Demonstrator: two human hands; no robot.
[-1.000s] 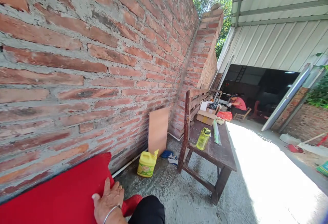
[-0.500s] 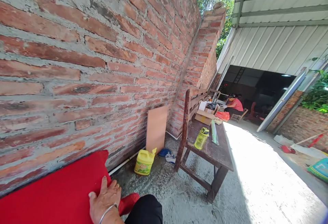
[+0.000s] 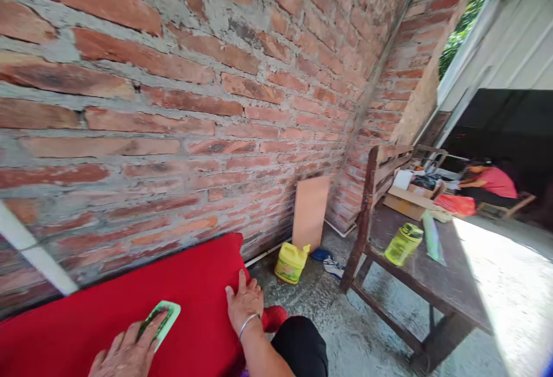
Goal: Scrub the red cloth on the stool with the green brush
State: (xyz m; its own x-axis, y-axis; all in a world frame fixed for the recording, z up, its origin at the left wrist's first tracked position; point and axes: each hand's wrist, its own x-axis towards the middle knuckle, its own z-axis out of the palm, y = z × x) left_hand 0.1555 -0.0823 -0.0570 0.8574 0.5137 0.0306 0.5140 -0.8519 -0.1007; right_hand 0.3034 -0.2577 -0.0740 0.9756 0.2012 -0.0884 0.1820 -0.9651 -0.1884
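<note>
Two hands (image 3: 121,356) (image 3: 245,304) now — plus green tool (image 3: 171,312)

"What rises beyond the right hand's fingers (image 3: 242,282)?"

"A rough brick wall (image 3: 268,101) with grey mortar (image 3: 218,6); to their right, a dark wooden bench (image 3: 453,285) on concrete floor (image 3: 367,342)."

"And the light?"

"Sunlight (image 3: 514,290) whitens the floor farther right of them; a dark doorway (image 3: 518,121) lies beyond."

Daylight. Brick wall (image 3: 242,106) and red cloth (image 3: 194,285) in soft shade, exposure fine. Sunlit floor (image 3: 514,290) at right blown out, doorway (image 3: 522,124) near black. Wide-angle stretch toward edges; distant person (image 3: 496,182) soft. Blue tint, bottom-right corner.
</note>
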